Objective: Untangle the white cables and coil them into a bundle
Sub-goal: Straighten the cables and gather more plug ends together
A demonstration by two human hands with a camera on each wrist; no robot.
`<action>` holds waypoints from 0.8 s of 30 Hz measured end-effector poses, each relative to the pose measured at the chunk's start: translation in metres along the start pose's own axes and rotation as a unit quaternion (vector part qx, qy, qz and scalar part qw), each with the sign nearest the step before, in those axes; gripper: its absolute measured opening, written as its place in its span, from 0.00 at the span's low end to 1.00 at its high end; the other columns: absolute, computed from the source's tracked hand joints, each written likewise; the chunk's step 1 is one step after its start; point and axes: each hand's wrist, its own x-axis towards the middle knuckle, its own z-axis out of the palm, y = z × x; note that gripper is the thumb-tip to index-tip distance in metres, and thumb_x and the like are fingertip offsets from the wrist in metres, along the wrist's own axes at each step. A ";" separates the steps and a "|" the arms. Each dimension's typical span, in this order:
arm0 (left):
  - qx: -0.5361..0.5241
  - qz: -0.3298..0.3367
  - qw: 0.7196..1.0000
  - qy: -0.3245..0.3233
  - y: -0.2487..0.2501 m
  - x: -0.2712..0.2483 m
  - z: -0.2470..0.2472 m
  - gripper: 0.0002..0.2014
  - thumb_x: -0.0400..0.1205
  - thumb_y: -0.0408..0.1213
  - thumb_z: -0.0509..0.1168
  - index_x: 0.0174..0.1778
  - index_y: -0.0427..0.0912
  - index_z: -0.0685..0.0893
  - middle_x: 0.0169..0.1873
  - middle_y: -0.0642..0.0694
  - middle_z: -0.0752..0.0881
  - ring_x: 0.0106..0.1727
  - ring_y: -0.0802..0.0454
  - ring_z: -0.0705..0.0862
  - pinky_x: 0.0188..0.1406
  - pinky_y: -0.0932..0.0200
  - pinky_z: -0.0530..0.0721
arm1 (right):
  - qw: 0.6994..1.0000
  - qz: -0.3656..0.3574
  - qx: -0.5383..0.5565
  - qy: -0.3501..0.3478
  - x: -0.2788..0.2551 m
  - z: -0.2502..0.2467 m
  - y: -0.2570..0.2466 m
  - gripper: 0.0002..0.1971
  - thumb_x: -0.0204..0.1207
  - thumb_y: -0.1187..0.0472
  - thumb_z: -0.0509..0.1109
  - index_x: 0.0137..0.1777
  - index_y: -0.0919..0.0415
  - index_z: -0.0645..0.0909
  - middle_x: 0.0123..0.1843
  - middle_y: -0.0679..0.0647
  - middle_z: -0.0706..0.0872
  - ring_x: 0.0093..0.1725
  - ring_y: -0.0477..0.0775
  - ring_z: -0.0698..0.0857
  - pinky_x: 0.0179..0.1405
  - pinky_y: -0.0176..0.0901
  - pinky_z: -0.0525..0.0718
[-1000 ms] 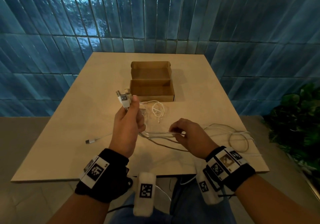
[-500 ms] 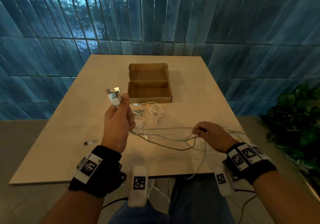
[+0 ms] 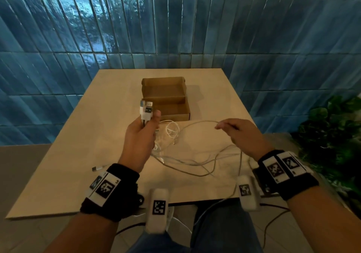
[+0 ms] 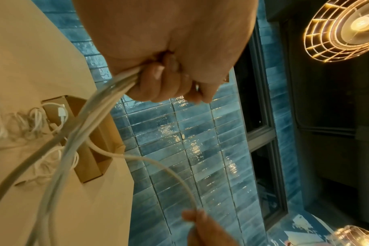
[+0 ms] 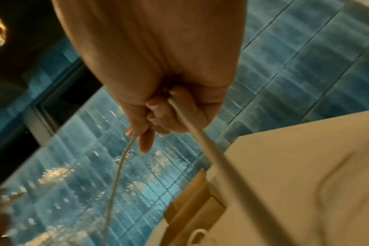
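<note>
Gripping the USB plugs [image 3: 146, 111] in our left hand [image 3: 139, 135], we are pinching one white cable [image 3: 197, 123] with our right hand [image 3: 241, 133] above the tabletop [image 3: 58, 174]; limp, light strands, best held near the plugs.

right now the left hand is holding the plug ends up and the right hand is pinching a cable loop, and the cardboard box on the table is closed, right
Not quite: the cardboard box is open, its lid folded back and nothing visible inside, as the head view shows. The rest holds: the left hand holds the plug ends up, and the right hand pinches a cable loop above the table.
</note>
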 end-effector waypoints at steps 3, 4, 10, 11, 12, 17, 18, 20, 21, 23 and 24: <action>0.059 0.018 0.997 -0.049 0.000 -0.004 0.012 0.21 0.76 0.59 0.66 0.43 0.42 0.87 0.17 0.58 0.68 0.20 0.58 0.65 0.25 0.59 0.63 | 0.997 -0.036 0.030 -0.063 -0.001 0.007 -0.034 0.09 0.82 0.55 0.65 0.46 0.50 0.88 0.21 0.41 0.74 0.21 0.40 0.67 0.21 0.29 0.67; 0.070 0.022 0.995 -0.066 0.000 -0.005 0.017 0.22 0.73 0.62 0.65 0.44 0.46 0.89 0.17 0.57 0.67 0.21 0.57 0.64 0.27 0.57 0.62 | 0.995 -0.052 0.026 -0.086 -0.002 0.010 -0.044 0.09 0.82 0.55 0.65 0.48 0.51 0.88 0.23 0.42 0.75 0.22 0.40 0.67 0.23 0.30 0.68; 0.147 0.045 0.984 -0.085 -0.002 0.000 0.026 0.16 0.82 0.48 0.67 0.38 0.39 0.81 0.16 0.58 0.68 0.23 0.56 0.65 0.29 0.54 0.64 | 0.985 -0.105 0.018 -0.139 0.003 0.018 -0.065 0.08 0.81 0.57 0.66 0.49 0.55 0.87 0.25 0.50 0.74 0.25 0.41 0.71 0.25 0.31 0.71; 0.158 0.051 0.983 -0.072 -0.002 0.001 0.023 0.16 0.82 0.47 0.67 0.36 0.37 0.79 0.17 0.57 0.68 0.24 0.55 0.65 0.30 0.52 0.64 | 0.985 -0.095 0.014 -0.141 0.005 0.019 -0.062 0.09 0.80 0.57 0.66 0.49 0.58 0.87 0.25 0.50 0.74 0.25 0.41 0.72 0.25 0.32 0.72; 0.161 0.055 0.984 -0.057 -0.002 0.002 0.020 0.16 0.82 0.45 0.68 0.36 0.36 0.79 0.18 0.57 0.68 0.25 0.55 0.65 0.31 0.51 0.64 | 0.986 -0.083 0.014 -0.146 0.006 0.019 -0.059 0.09 0.80 0.58 0.66 0.49 0.61 0.86 0.25 0.50 0.75 0.24 0.43 0.72 0.24 0.33 0.73; 0.070 0.041 0.996 0.044 0.002 0.007 -0.001 0.15 0.83 0.42 0.67 0.29 0.52 0.80 0.17 0.59 0.68 0.24 0.58 0.64 0.29 0.54 0.64 | 0.993 -0.044 -0.017 -0.104 0.008 0.011 -0.020 0.09 0.83 0.63 0.62 0.44 0.58 0.83 0.25 0.49 0.76 0.23 0.42 0.75 0.28 0.33 0.77; 0.060 0.042 0.996 0.053 0.001 0.009 -0.006 0.13 0.83 0.41 0.67 0.32 0.51 0.81 0.17 0.59 0.68 0.24 0.58 0.64 0.29 0.54 0.64 | 0.996 -0.032 -0.025 -0.085 0.008 0.007 -0.011 0.10 0.83 0.64 0.61 0.43 0.57 0.83 0.26 0.50 0.76 0.24 0.41 0.76 0.29 0.32 0.77; 0.052 0.042 0.996 0.064 -0.002 0.012 -0.013 0.10 0.83 0.41 0.67 0.36 0.48 0.80 0.17 0.58 0.67 0.23 0.57 0.63 0.29 0.54 0.63 | 0.998 -0.005 -0.026 -0.050 0.006 0.000 0.009 0.11 0.83 0.66 0.60 0.44 0.60 0.83 0.27 0.52 0.77 0.24 0.40 0.77 0.27 0.29 0.76; 0.052 0.042 0.996 0.066 -0.003 0.013 -0.016 0.10 0.83 0.42 0.68 0.37 0.47 0.80 0.18 0.58 0.65 0.23 0.56 0.61 0.28 0.54 0.61 | 0.999 0.013 -0.023 -0.035 0.005 -0.004 0.017 0.11 0.83 0.67 0.60 0.43 0.61 0.83 0.28 0.53 0.77 0.25 0.41 0.77 0.25 0.27 0.75; 0.054 0.046 0.995 0.070 -0.005 0.015 -0.020 0.10 0.82 0.43 0.68 0.36 0.47 0.80 0.18 0.58 0.64 0.24 0.55 0.61 0.29 0.54 0.61 | 0.999 0.049 -0.006 -0.011 0.004 -0.012 0.032 0.13 0.84 0.66 0.59 0.41 0.60 0.83 0.30 0.56 0.78 0.27 0.47 0.79 0.22 0.25 0.73; 0.055 0.048 0.995 0.070 -0.005 0.015 -0.021 0.10 0.82 0.43 0.69 0.35 0.48 0.80 0.18 0.58 0.64 0.25 0.55 0.61 0.30 0.53 0.61 | 0.998 0.058 -0.005 0.001 0.004 -0.016 0.038 0.13 0.84 0.66 0.60 0.40 0.58 0.82 0.30 0.56 0.79 0.29 0.50 0.79 0.22 0.26 0.74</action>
